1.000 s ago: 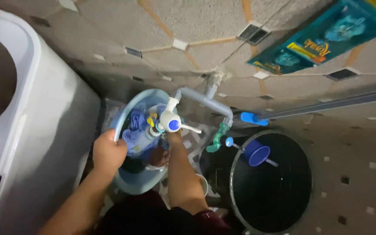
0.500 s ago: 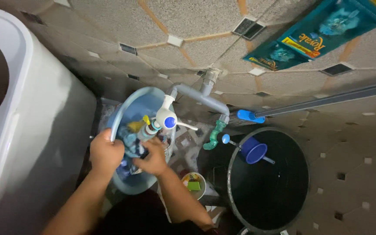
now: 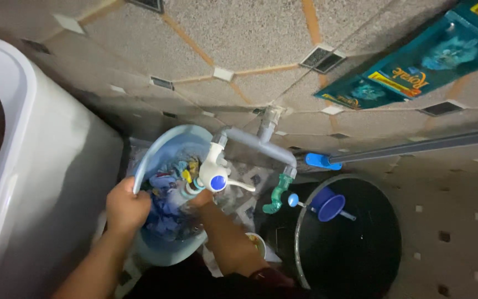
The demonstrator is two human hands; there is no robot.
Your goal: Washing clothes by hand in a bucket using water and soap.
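We are in the washing step: our left hand (image 3: pixel 125 207) curls its fingers tightly over the left rim of the light blue plastic basin (image 3: pixel 164 145), steadying it under the white tap (image 3: pixel 213 169). Our right hand (image 3: pixel 199 198) reaches into the basin just under that tap, among the wet clothes (image 3: pixel 164 207); the tap hides its fingers, so we cannot tell whether they are apart or gripping cloth. The next move seems to call for a firm hold on the rim, since a smooth, round basin full of soaked fabric is likely heavy and slippery. The clothes look soft and crumpled, mostly blue with yellow bits. To the right stands a round black drum (image 3: pixel 349 238) with a small blue dipper (image 3: pixel 327 206) on its far rim. A green tap (image 3: pixel 276 194) hangs between basin and drum. The far wall (image 3: pixel 239 44) is speckled tile.
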